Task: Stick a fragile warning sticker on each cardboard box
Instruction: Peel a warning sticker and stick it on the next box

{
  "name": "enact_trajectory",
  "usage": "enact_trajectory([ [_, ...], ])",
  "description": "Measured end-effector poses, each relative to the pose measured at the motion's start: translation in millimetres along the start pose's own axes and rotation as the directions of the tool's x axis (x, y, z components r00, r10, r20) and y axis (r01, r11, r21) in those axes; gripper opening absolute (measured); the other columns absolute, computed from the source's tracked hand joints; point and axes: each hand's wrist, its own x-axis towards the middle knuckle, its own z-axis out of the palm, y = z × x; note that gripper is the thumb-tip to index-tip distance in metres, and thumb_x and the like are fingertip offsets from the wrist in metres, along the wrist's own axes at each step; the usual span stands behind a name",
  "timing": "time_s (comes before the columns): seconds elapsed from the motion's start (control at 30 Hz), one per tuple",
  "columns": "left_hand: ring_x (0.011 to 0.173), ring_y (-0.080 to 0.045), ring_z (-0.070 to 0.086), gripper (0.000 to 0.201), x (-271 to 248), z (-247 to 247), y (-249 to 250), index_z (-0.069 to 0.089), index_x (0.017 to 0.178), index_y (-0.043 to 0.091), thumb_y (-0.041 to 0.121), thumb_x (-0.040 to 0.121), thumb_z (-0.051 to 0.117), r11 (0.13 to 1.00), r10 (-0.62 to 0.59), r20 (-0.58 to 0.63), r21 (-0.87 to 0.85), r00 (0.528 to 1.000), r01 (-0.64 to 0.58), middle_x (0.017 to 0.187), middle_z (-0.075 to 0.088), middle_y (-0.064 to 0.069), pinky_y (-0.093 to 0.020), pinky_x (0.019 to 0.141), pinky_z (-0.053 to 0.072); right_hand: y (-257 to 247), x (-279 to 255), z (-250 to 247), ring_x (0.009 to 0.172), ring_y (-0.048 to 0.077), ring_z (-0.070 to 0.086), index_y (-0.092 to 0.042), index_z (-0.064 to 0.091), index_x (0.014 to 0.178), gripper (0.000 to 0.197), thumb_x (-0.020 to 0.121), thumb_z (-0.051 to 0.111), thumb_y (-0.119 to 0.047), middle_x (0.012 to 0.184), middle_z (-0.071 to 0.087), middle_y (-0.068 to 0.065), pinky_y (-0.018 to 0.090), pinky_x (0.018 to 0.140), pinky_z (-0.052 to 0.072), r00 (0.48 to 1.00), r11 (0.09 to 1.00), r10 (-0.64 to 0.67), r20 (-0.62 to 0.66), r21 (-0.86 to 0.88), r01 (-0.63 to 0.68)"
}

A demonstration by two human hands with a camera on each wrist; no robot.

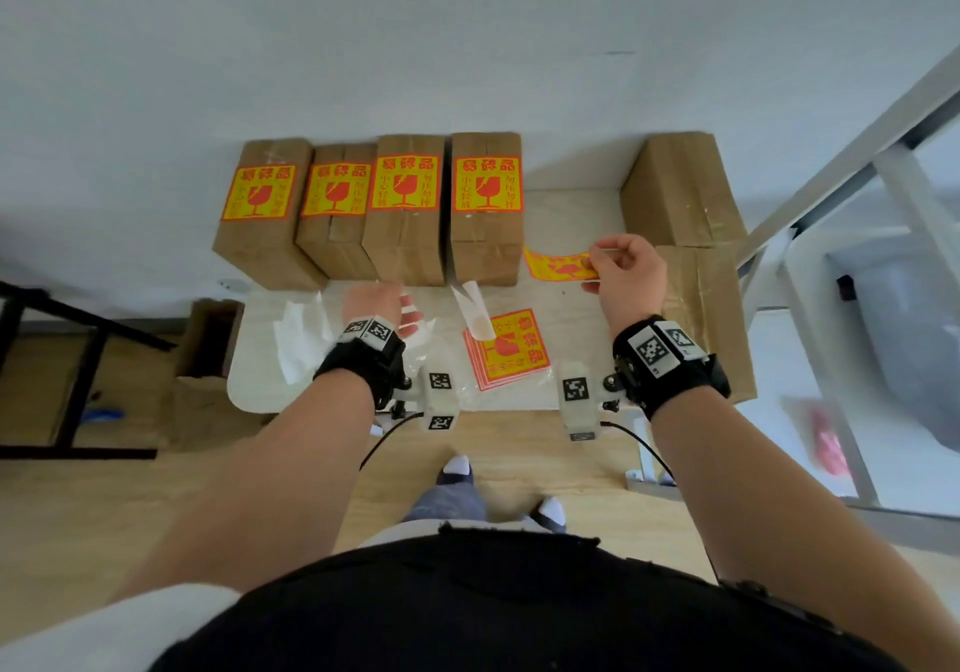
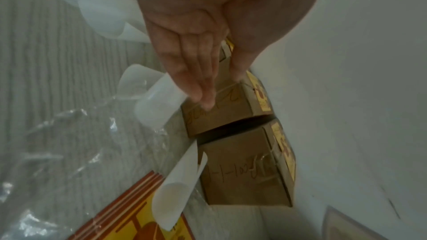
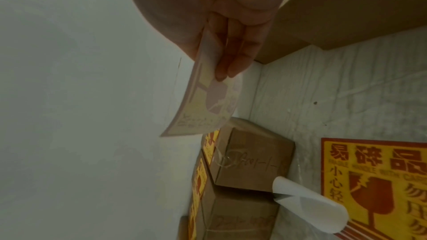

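Four labelled boxes [image 1: 363, 209] line the wall, stickers up. The left hand [image 1: 382, 305] hovers over discarded backing papers [image 1: 304, 331], fingers straight and together, empty. The sticker stack [image 1: 511, 352] waits mid-worktop [image 1: 566, 214]. The right hand [image 1: 626, 269] pinches a peeled sticker [image 1: 558, 266] by one edge, likely bound for the two bare boxes [image 1: 680, 193] at right.

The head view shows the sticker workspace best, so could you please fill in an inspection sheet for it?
Surface: pale wood-grain tabletop against a white wall.
Job's things: four brown cardboard boxes bearing yellow-and-red fragile stickers; two bare brown cardboard boxes at right; stack of unused stickers.
Clutter: curled white backing papers, clear plastic wrap.
Grippers: right hand pinches a peeled sticker; left hand open, holding nothing.
Cables: black wrist-camera leads.
Surroundings: wooden floor, white metal frame.
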Motion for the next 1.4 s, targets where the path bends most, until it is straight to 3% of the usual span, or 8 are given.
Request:
enact_trajectory([
  [0.3, 0.061, -0.019, 0.068, 0.027, -21, 42, 17, 0.065, 0.106, 0.005, 0.030, 0.098, 0.056, 0.992, 0.095, 0.319, 0.046, 0.943, -0.115, 0.082, 0.074, -0.006, -0.030, 0.060, 0.056, 3, -8, -5, 0.070, 0.002, 0.053, -0.024, 0.057, 0.125, 0.045, 0.085, 0.072, -0.010, 0.098, 0.054, -0.027, 0.014, 0.069, 0.048, 0.990, 0.970, -0.093, 0.107, -0.215, 0.115],
  [0.43, 0.068, -0.021, 0.070, 0.039, -48, 74, 31, 0.068, 0.103, 0.008, 0.045, 0.095, 0.057, 0.988, 0.117, 0.447, 0.037, 0.887, -0.149, 0.089, 0.075, -0.008, -0.035, 0.070, 0.058, 3, -7, -17, 0.075, 0.019, 0.064, -0.027, 0.052, 0.133, 0.058, 0.082, 0.075, -0.011, 0.115, 0.060, -0.013, 0.027, 0.073, 0.057, 0.982, 0.960, -0.148, 0.118, -0.223, 0.171],
  [0.63, 0.053, -0.009, 0.065, 0.014, -72, 122, 38, 0.063, 0.092, 0.011, 0.005, 0.085, 0.073, 0.947, 0.198, 0.450, 0.142, 0.871, -0.289, 0.077, 0.069, -0.005, -0.031, 0.067, 0.058, 3, -4, -55, 0.090, 0.023, 0.069, -0.026, 0.052, 0.132, 0.056, 0.082, 0.074, -0.015, 0.126, 0.058, -0.012, 0.038, 0.082, 0.058, 0.980, 0.960, -0.195, 0.034, -0.198, 0.198],
  [0.77, 0.048, -0.007, 0.064, 0.017, -86, 158, 28, 0.061, 0.083, 0.014, 0.000, 0.085, 0.071, 0.921, 0.240, 0.514, 0.146, 0.823, -0.361, 0.074, 0.068, -0.005, -0.026, 0.056, 0.056, 13, -2, -91, 0.094, 0.014, 0.066, -0.024, 0.056, 0.125, 0.041, 0.087, 0.069, -0.019, 0.113, 0.061, -0.012, 0.018, 0.077, 0.054, 0.978, 0.973, -0.140, -0.153, -0.203, 0.108],
  [0.87, 0.046, -0.007, 0.065, 0.019, -96, 188, 14, 0.062, 0.080, 0.016, 0.000, 0.084, 0.072, 0.900, 0.253, 0.551, 0.168, 0.795, -0.402, 0.071, 0.069, -0.005, -0.024, 0.051, 0.057, 22, 0, -119, 0.089, 0.013, 0.065, -0.026, 0.057, 0.123, 0.037, 0.087, 0.065, -0.024, 0.099, 0.065, -0.011, 0.030, 0.076, 0.057, 0.970, 0.966, -0.005, -0.242, -0.251, -0.058],
  [1.03, 0.052, -0.015, 0.068, 0.017, -105, 226, -9, 0.064, 0.084, 0.013, 0.002, 0.080, 0.075, 0.923, 0.183, 0.480, 0.216, 0.858, -0.318, 0.069, 0.071, -0.008, -0.029, 0.052, 0.056, 35, 2, -150, 0.073, 0.006, 0.061, -0.018, 0.069, 0.107, 0.019, 0.089, 0.064, -0.020, 0.087, 0.068, -0.005, 0.030, 0.071, 0.058, 0.965, 0.930, 0.011, -0.260, -0.353, -0.106],
  [1.17, 0.062, -0.023, 0.070, 0.020, -105, 246, -22, 0.060, 0.081, 0.012, 0.002, 0.080, 0.077, 0.948, 0.132, 0.419, 0.212, 0.898, -0.239, 0.075, 0.072, -0.013, -0.038, 0.064, 0.061, 40, 9, -162, 0.073, 0.006, 0.056, -0.018, 0.063, 0.111, 0.020, 0.091, 0.063, -0.018, 0.089, 0.066, -0.003, 0.014, 0.053, 0.035, 0.965, 0.910, -0.024, -0.260, -0.406, -0.087],
  [1.4, 0.063, -0.021, 0.069, 0.030, -101, 263, -25, 0.051, 0.081, 0.016, 0.005, 0.079, 0.079, 0.939, 0.146, 0.318, 0.252, 0.937, -0.232, 0.086, 0.072, -0.014, -0.035, 0.060, 0.061, 49, 25, -166, 0.081, 0.015, 0.060, -0.018, 0.056, 0.103, 0.015, 0.090, 0.064, -0.018, 0.090, 0.065, -0.004, 0.028, 0.068, 0.047, 0.981, 0.886, -0.017, -0.191, -0.458, -0.074],
])
